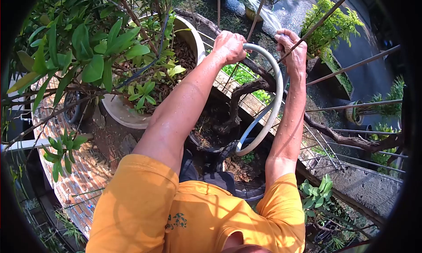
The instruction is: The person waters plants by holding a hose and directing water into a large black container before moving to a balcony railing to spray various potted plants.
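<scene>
A pale, flexible garden hose (278, 92) hangs in a loop between my two hands, its lower bend dropping to about the level of my forearms. My left hand (231, 47) is closed around one stretch of it, near the rim of the big planter. My right hand (291, 45), wet and raised beyond the metal bars, is closed on the hose's outlet end. Water (259, 9) sprays from that hand away toward the upper left. The nozzle end itself is mostly hidden by my fingers.
A large round planter (198, 41) with a leafy shrub (92, 55) stands on my left. Thin metal bars (351, 107) and a twisted branch (235, 103) cross in front. Beyond the concrete ledge (351, 182) are potted plants, including a bright green bush (327, 24), beside paving.
</scene>
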`<state>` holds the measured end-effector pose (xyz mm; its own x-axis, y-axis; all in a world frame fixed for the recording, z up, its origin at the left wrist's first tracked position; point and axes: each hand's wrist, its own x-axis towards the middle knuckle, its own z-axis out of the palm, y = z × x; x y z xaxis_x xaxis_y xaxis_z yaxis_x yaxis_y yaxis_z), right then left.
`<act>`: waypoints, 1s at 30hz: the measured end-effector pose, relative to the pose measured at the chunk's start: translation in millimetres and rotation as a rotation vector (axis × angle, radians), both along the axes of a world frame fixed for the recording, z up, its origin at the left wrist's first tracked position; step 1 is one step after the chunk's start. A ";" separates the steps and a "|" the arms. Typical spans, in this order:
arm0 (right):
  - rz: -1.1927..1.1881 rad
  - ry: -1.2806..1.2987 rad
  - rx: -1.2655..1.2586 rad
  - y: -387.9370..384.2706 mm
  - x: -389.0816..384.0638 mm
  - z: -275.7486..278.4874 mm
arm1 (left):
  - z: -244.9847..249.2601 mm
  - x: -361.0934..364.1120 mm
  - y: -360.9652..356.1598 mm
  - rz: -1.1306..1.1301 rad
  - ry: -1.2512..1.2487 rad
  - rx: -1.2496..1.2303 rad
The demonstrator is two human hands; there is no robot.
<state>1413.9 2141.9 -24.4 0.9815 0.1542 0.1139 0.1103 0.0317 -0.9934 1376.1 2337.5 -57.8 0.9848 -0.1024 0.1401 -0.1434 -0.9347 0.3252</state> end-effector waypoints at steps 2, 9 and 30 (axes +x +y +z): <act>-0.014 -0.022 0.049 1.2 0.2 -2.5 | 11.2 -6.0 -0.7 -0.014 0.031 -0.006; 0.005 -0.017 0.194 5.5 -0.6 -5.6 | 5.8 -3.9 -1.5 0.013 0.028 -0.007; -0.001 -0.021 0.266 8.1 -0.3 -9.4 | 10.0 -7.4 -1.2 0.004 0.060 -0.027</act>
<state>1413.5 2150.0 -33.9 0.9787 0.1148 0.1704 0.1309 0.2910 -0.9477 1368.7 2336.2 -47.8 0.9919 -0.0951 0.0838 -0.1190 -0.9260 0.3582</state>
